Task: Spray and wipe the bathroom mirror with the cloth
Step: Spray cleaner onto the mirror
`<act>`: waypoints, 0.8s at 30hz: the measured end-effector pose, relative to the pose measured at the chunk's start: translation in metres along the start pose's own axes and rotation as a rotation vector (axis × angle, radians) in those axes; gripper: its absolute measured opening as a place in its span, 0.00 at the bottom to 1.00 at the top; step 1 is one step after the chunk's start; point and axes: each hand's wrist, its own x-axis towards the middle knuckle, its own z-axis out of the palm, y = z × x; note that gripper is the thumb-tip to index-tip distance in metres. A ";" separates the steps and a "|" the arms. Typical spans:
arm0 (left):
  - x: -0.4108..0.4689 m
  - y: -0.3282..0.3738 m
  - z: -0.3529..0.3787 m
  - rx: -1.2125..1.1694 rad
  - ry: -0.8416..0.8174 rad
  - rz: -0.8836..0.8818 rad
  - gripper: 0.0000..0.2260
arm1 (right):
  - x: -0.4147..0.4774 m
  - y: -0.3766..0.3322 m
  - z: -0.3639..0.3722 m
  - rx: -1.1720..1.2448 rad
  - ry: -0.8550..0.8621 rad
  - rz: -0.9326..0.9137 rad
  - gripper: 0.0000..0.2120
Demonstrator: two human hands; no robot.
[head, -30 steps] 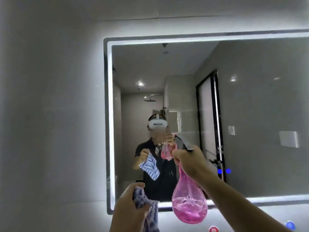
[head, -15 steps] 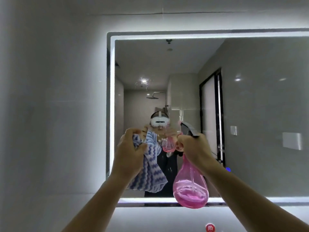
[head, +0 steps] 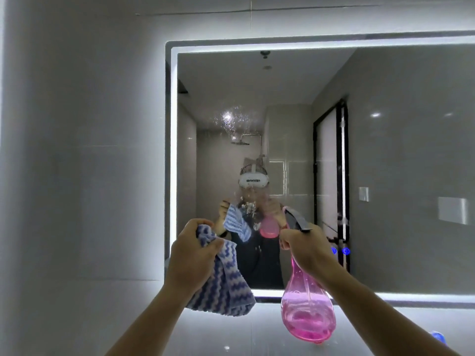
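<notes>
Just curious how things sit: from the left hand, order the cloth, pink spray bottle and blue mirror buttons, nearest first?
1. cloth, gripped by the left hand
2. pink spray bottle, to its right
3. blue buttons, farther right on the mirror

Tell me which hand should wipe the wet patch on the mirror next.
Left. The left hand grips the blue-and-white zigzag cloth below the spray droplets on the lit mirror; the right hand holds the pink plastic spray bottle.

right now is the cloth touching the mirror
Apart. In the head view the cloth hangs from the left hand in front of the mirror; its reflection sits small and separate, not meeting it.
</notes>
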 end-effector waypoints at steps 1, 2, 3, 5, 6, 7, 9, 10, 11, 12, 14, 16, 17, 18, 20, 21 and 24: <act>0.000 0.000 -0.001 -0.003 0.004 -0.010 0.12 | 0.000 0.001 0.000 -0.005 -0.006 0.000 0.11; -0.001 0.000 -0.002 -0.009 0.006 -0.018 0.12 | 0.000 0.000 0.000 0.003 -0.006 0.002 0.09; -0.001 0.001 -0.002 -0.014 0.006 -0.021 0.12 | 0.001 0.000 -0.002 0.020 0.003 -0.003 0.10; -0.002 0.002 0.000 -0.018 -0.002 -0.018 0.10 | 0.001 0.000 -0.006 0.048 0.022 -0.008 0.12; -0.003 0.004 0.001 -0.024 -0.008 -0.018 0.10 | 0.001 0.000 -0.010 0.060 0.035 -0.006 0.09; -0.004 0.006 0.004 -0.036 -0.015 -0.020 0.09 | 0.000 -0.001 -0.014 0.068 0.050 -0.003 0.06; -0.005 0.011 0.011 -0.074 -0.025 -0.019 0.09 | -0.001 0.000 -0.024 0.084 0.074 0.017 0.09; -0.005 0.014 0.015 -0.086 -0.027 -0.009 0.09 | -0.001 0.001 -0.030 0.093 0.087 0.024 0.09; -0.005 0.018 0.020 -0.095 -0.030 0.006 0.08 | 0.000 0.001 -0.038 0.100 0.110 0.023 0.10; -0.005 0.023 0.025 -0.104 -0.037 0.021 0.08 | 0.000 0.002 -0.047 0.101 0.132 0.018 0.10; -0.006 0.032 0.036 -0.127 -0.059 0.049 0.08 | 0.002 0.006 -0.066 0.105 0.179 0.029 0.13; -0.009 0.040 0.046 -0.147 -0.084 0.069 0.08 | 0.003 0.013 -0.084 0.147 0.216 0.063 0.11; -0.011 0.044 0.051 -0.158 -0.098 0.074 0.08 | 0.003 0.016 -0.092 0.157 0.242 0.076 0.08; -0.013 0.046 0.056 -0.168 -0.110 0.076 0.08 | 0.001 0.019 -0.100 0.150 0.274 0.094 0.06; -0.016 0.052 0.065 -0.187 -0.130 0.072 0.09 | -0.004 0.022 -0.113 0.131 0.319 0.133 0.06; -0.018 0.054 0.070 -0.196 -0.139 0.066 0.09 | -0.006 0.024 -0.120 0.110 0.324 0.148 0.07; -0.021 0.062 0.082 -0.206 -0.152 0.059 0.09 | -0.011 0.024 -0.137 0.020 0.302 0.173 0.08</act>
